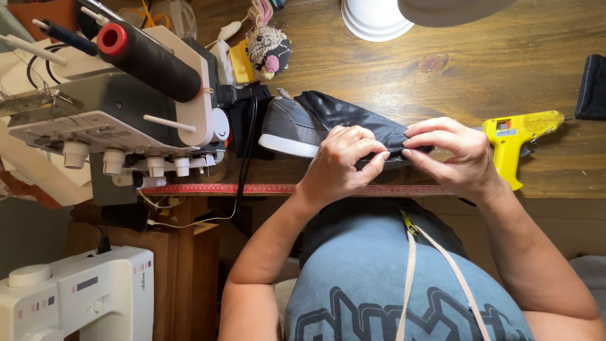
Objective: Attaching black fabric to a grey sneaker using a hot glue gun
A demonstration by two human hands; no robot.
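I have both hands on a strip of black shiny fabric (353,117) that lies over a grey shoe (287,126) with a white sole, near the front edge of the wooden table (442,69). My left hand (341,164) pinches the near edge of the cloth between thumb and curled fingers, and my right hand (451,155) pinches the same edge just beside it, the fingertips of the two almost touching, so the fold between them looks pulled taut and flat. The shoe lies on its side, toe pointing left, which lets the cloth drape along its length. A red measuring tape (252,189) runs along the table's near edge, just under my wrists. To the right, near my right hand, a yellow glue gun (514,136) lies with its nozzle pointing right; it carries a small pale label with an orange patch on its side. To the left stands a white overlock machine (107,107) with a large black thread cone (148,60) on a red core, and a second white sewing machine (76,297) sits low at the near left. A small knitted doll (268,47) rests at the far side.
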